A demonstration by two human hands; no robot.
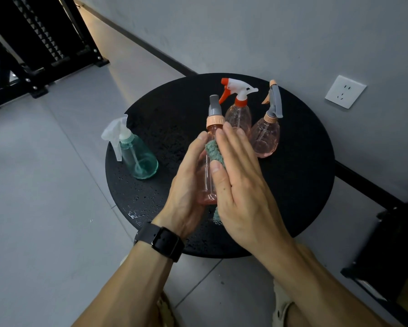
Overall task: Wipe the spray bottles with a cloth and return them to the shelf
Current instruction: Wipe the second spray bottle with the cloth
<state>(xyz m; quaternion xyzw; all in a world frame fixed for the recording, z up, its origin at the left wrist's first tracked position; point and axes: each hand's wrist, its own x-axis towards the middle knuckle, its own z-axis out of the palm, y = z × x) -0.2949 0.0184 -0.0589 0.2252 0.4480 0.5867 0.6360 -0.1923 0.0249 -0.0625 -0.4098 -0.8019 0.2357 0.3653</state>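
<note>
Our left hand (188, 175) gripped the pink bottle (207, 166), fingers curled round it; our right hand (240, 182), fingers straight and together, pressed the cloth (213, 151). Best we turned it slowly.

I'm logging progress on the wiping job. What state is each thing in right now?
Pink cylindrical spray bottle: lifted, held upright, being wiped.
Green cloth: pressed against that bottle.
Left hand: grips the bottle.
Right hand: fingers straight, presses the cloth.
Teal spray bottle: upright at the table's left edge.
Orange-trigger spray bottle: upright.
Grey-trigger pink spray bottle: upright.
Round black table: wet with droplets.
</note>
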